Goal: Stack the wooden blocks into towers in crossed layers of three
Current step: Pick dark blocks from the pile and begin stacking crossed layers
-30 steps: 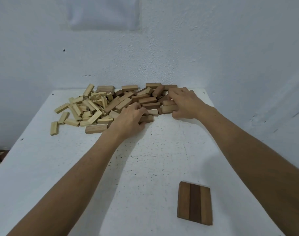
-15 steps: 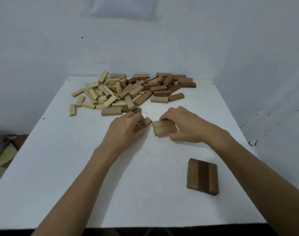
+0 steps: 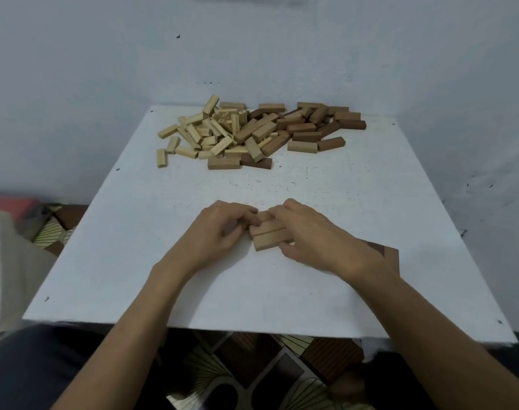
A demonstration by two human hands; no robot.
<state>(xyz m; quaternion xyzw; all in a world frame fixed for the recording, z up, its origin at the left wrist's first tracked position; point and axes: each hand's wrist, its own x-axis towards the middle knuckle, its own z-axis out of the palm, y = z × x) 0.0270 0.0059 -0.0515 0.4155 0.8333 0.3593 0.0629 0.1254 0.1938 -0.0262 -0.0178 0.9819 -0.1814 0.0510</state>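
Right hand [image 3: 311, 235] grips side-by-side blocks [image 3: 270, 242], long axes left-right; left hand [image 3: 220, 232] curls at their ends, grip unclear; the layer [image 3: 385, 253] lies just right, beneath the right wrist.

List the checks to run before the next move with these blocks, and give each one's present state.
1. Block set lying side by side: ok.
2. Right hand grip round the set: ok.
3. Left hand holding the set's left end: ok.
4. Base layer uncovered: not ok, the right wrist hides most of it.
5. Three blocks in the set: cannot tell, fingers cover the far one.
6. Loose pile apart from the work spot: ok.
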